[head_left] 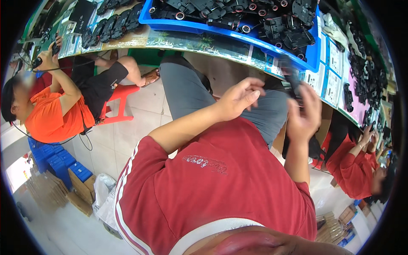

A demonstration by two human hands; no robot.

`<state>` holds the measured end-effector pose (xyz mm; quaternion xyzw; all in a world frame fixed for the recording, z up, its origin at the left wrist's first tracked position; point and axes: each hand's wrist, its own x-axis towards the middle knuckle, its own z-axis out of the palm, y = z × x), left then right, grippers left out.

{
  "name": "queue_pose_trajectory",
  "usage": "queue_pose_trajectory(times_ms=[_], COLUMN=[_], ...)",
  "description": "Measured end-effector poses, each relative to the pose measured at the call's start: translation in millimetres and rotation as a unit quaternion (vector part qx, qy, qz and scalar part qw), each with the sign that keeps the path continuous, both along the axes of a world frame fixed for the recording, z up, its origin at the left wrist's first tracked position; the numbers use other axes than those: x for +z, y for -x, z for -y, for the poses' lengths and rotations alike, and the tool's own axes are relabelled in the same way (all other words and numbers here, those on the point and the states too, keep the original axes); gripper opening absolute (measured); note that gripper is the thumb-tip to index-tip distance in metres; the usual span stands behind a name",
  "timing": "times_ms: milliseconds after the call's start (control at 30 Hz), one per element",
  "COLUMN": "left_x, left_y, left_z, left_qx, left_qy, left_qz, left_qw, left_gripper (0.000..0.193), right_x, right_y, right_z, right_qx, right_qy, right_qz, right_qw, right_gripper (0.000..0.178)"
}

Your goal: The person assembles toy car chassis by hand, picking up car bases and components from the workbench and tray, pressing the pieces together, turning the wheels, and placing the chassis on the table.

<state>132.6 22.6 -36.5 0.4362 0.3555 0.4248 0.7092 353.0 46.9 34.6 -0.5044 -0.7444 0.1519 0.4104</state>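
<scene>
My right hand [306,111] grips a long black plastic part [292,78] just off the table's front edge, by the blue tray's near right corner. Motion blurs this part, so its exact kind does not show. Above my lap, my left hand [243,98] holds nothing; its fingers are loosely bent and the thumb stands apart. In front of me the blue plastic tray [238,46] holds a heap of black plastic parts [282,32], several with round, red-rimmed discs.
More black parts [114,25] lie in a row on the table's left, and others [365,76] cover its right end. An orange-shirted person [55,112] works at left with a black tool; a red-shirted person [352,170] works at right. Blue boxes [59,163] stand on the floor.
</scene>
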Motion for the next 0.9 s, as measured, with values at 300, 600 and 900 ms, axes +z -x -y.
queue_pose_trajectory(times_ms=[300, 600, 900], left_x=[22, 41, 31], left_y=[66, 320, 586], left_z=[-16, -67, -149], left_qx=[0.251, 0.485, 0.569], left_qy=[-0.008, -0.09, -0.005], left_qz=[0.2, -0.168, -0.401], left_qw=[0.947, 0.854, 0.718], left_gripper=[0.038, 0.038, 0.078], right_x=[-8, -97, -112], right_y=[76, 69, 78], right_z=[-20, -97, -94], right_qx=[0.282, 0.136, 0.061], right_qy=[-0.082, -0.093, -0.134], right_qz=[0.057, 0.147, 0.191], right_qw=[0.954, 0.975, 0.97], right_gripper=[0.04, 0.014, 0.018])
